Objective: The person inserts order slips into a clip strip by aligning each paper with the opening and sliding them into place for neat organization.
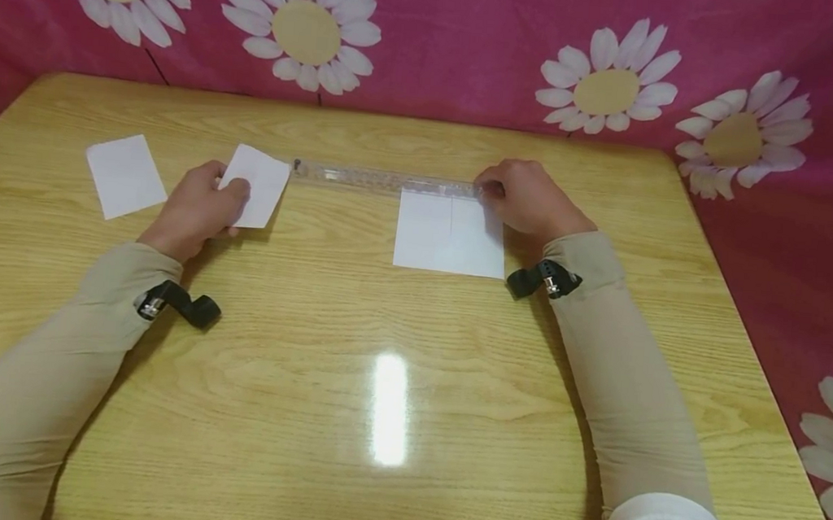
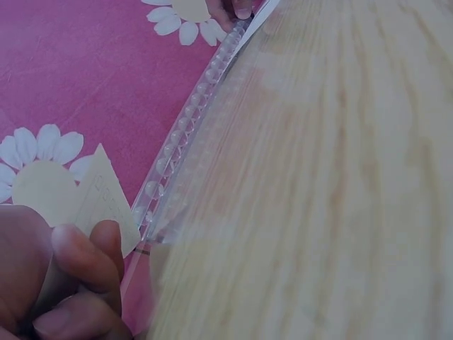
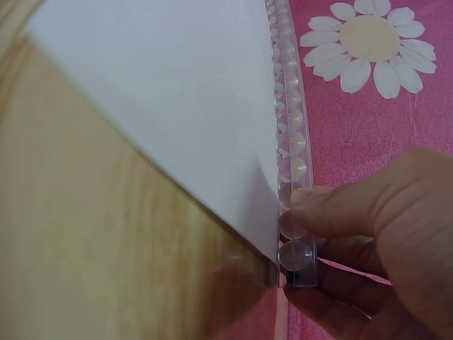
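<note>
My left hand (image 1: 202,206) grips a small white paper card (image 1: 264,187), its thumb lying on the face. Faint marks show on this card (image 2: 106,198) in the left wrist view. A long clear plastic strip (image 1: 364,177) with a row of round, clear bumps lies across the table, its left end close beside the held card. At its other end my right hand (image 1: 531,200) pinches the strip between thumb and fingers. A white paper sheet (image 1: 426,232) with a thin vertical line lies along the strip's near side; whether its edge goes underneath, I cannot tell.
Another white card (image 1: 125,177) lies flat on the wooden table (image 1: 291,364), left of my left hand. Behind the table hangs a pink cloth (image 1: 448,42) with large daisies, which also runs down the right side. Each wrist wears a black strap.
</note>
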`<state>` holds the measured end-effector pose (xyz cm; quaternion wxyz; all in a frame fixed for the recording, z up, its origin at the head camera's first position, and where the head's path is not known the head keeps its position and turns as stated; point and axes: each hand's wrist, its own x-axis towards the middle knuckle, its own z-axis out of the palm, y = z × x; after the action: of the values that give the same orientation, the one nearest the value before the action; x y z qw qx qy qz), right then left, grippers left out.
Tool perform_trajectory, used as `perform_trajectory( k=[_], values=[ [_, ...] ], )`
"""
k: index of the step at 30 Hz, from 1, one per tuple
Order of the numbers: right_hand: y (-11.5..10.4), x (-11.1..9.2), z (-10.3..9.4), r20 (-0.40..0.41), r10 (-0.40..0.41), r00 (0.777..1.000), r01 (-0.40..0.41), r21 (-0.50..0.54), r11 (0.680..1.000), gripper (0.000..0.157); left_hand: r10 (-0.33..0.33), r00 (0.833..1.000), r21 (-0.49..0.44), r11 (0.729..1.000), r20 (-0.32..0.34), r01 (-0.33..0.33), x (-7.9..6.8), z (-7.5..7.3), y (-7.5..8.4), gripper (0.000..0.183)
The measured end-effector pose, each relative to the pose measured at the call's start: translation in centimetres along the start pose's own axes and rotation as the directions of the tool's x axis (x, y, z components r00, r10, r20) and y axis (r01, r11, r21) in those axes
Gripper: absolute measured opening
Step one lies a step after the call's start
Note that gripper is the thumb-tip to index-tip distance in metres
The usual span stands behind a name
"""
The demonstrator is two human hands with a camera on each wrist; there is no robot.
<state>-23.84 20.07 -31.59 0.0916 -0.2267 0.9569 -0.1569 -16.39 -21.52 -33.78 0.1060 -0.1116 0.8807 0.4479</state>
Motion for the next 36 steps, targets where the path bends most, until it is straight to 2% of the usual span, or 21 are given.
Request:
perform_trajectory(
  k=[6,12,20,25,30,36],
  values=[
    [0.02,-0.05,0.03,-0.002,-0.007,1.000,0.007,-0.005,1.000,0.032,-0.019,1.000,0.013,1.000,0.014,0.019,-0.13,0.03,0.21,0.051],
    [0.06,-0.04,0.04,-0.007,-0.013,1.000,0.013,0.001,1.000,0.032,-0.025,0.999,0.031,0.999,0.048,0.024,-0.08,-0.06,0.26,0.063],
    [-0.15,-0.15,-0.01,0.010,0.021,1.000,-0.021,0.024,0.999,0.033,-0.017,0.997,0.047,0.999,0.082,0.014,-0.03,-0.23,0.32,0.069],
    [-0.10,-0.28,-0.06,0.011,0.024,1.000,-0.024,0.024,0.999,0.033,0.002,0.993,0.032,0.999,0.118,-0.005,-0.04,-0.02,0.60,0.068],
    [-0.03,-0.33,-0.05,0.012,0.034,0.999,-0.034,0.019,0.999,0.034,0.009,0.989,-0.024,1.000,0.147,-0.006,0.01,0.21,0.81,0.067],
    [0.02,0.02,-0.01,-0.010,-0.013,1.000,0.013,-0.009,1.000,0.031,0.017,0.989,-0.082,0.997,0.145,-0.005,0.04,0.40,0.75,0.057]
  ],
)
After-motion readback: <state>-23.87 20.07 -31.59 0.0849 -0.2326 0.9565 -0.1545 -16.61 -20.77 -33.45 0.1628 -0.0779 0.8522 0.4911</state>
